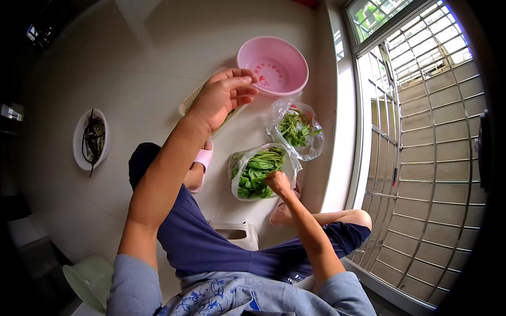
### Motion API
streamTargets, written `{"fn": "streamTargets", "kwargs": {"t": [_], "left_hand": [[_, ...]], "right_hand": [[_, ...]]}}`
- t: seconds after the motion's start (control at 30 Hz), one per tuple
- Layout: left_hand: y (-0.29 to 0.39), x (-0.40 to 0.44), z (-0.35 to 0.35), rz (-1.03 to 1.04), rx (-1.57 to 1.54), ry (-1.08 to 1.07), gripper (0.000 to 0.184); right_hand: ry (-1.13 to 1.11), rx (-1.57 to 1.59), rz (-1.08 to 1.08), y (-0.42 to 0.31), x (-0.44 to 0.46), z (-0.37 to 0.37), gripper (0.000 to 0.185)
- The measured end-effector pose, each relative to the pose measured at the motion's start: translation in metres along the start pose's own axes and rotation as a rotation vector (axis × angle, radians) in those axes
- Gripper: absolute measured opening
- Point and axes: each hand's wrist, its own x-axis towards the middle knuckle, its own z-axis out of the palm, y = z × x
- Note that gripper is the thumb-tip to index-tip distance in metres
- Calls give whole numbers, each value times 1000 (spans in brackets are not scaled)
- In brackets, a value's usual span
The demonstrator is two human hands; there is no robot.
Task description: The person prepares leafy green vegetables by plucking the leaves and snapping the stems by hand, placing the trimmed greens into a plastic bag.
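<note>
Raised over a cream basket (185,107), my left hand (225,95) has its fingers curled but apart, and nothing shows in them. The basket lies mostly hidden beneath it, with some green inside. My right hand (278,183) is closed at the right edge of a clear plastic bag full of leafy greens (255,174); what its fingers hold, if anything, is too small to make out. Behind that bag, a second clear bag holds loose green stems and leaves (296,128).
A pink basin (279,66) stands at the back, near the wall ledge. On the left, a white basket (79,141) holds dark, long pods or stems. A pale green basin (87,282) sits lower left. A barred window (421,152) is on the right.
</note>
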Motion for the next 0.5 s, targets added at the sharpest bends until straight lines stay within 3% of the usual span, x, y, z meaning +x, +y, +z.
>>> {"fn": "streamTargets", "kwargs": {"t": [0.03,0.13,0.23,0.27,0.3,0.33,0.43,0.5], "left_hand": [[-3,0,2,-20,30,-34,19],[-14,-2,9,-70,138,-66,20],[-36,-4,9,-118,212,-90,21],[-46,-4,7,-148,231,-106,21],[-55,-4,6,-136,234,-115,21],[-63,-4,5,-184,315,-186,20],[-77,-11,7,-273,464,-473,27],[-80,-14,10,-436,288,-648,36]], "right_hand": [[2,-4,1,-2,-5,-14,18],[-103,296,-341,-10,-26,-63,13],[-364,715,-94,-29,-48,-110,13],[-349,709,-99,-35,-56,-123,13],[-385,949,-131,-40,-63,-136,11],[-422,1189,-168,-44,-68,-147,9],[-465,1373,-253,-53,-74,-174,8],[-474,1446,-308,-51,-71,-179,7]]}}
